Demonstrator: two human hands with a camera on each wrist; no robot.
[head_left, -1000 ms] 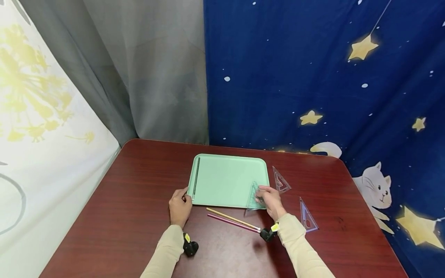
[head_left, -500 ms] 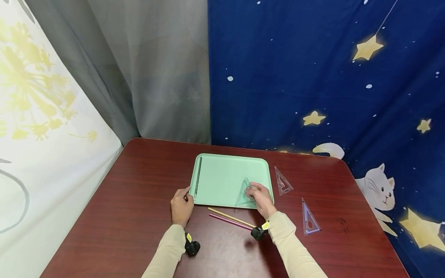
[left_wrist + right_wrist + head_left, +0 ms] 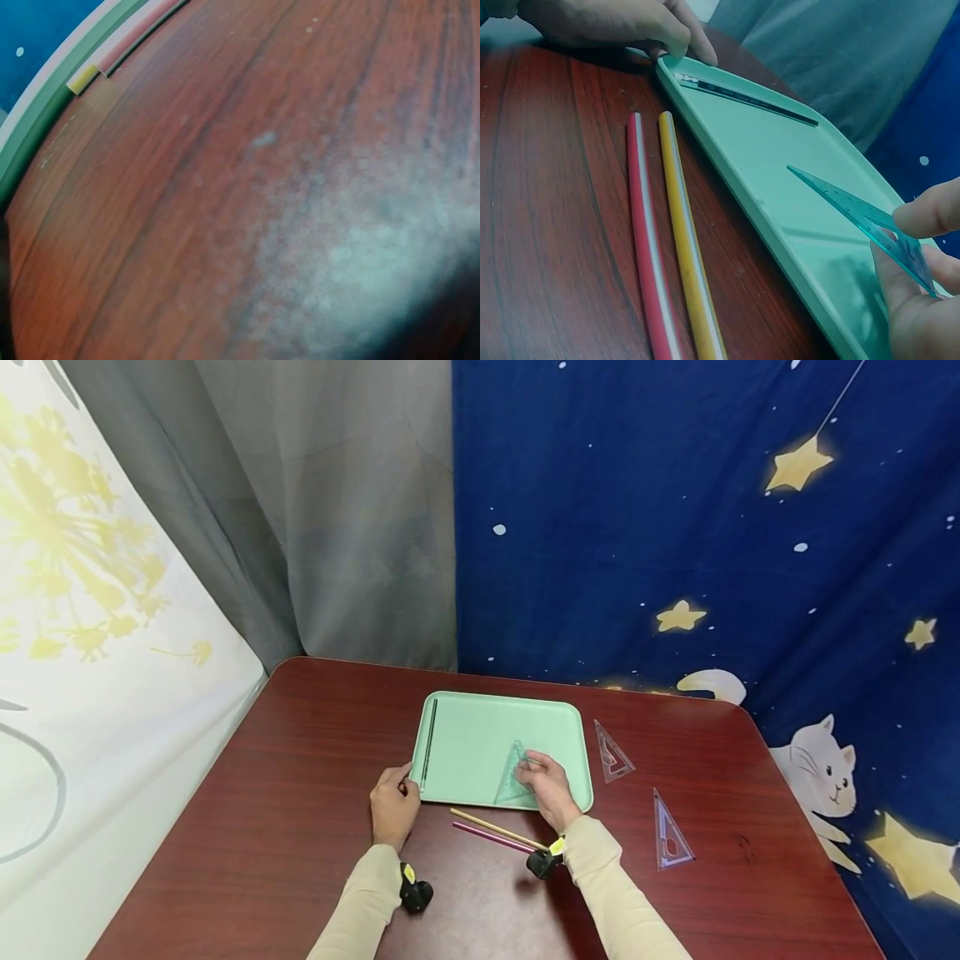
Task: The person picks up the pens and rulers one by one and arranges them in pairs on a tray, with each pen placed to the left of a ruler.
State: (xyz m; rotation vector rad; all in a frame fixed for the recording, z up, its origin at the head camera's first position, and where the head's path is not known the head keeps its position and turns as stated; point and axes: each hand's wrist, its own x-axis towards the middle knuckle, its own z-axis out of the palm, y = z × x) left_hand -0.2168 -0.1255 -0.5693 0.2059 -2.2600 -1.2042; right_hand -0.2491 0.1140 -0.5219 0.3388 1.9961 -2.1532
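A mint-green tray lies on the table. My left hand pinches its front left corner; in the right wrist view, the fingertips sit at the rim. My right hand holds a clear green set square between thumb and fingers, over the tray's front right half. In the right wrist view the set square is tilted, with a shadow on the tray below it. A dark pencil with a white end lies along the tray's left side.
A yellow pencil and a red pencil lie side by side before the tray. To its right are a clear set square and a purplish set square. Curtains hang behind the table.
My right hand has carried the green set square leftward from the tray's front right corner toward its middle. My left hand stays at the corner. The view has shifted slightly.
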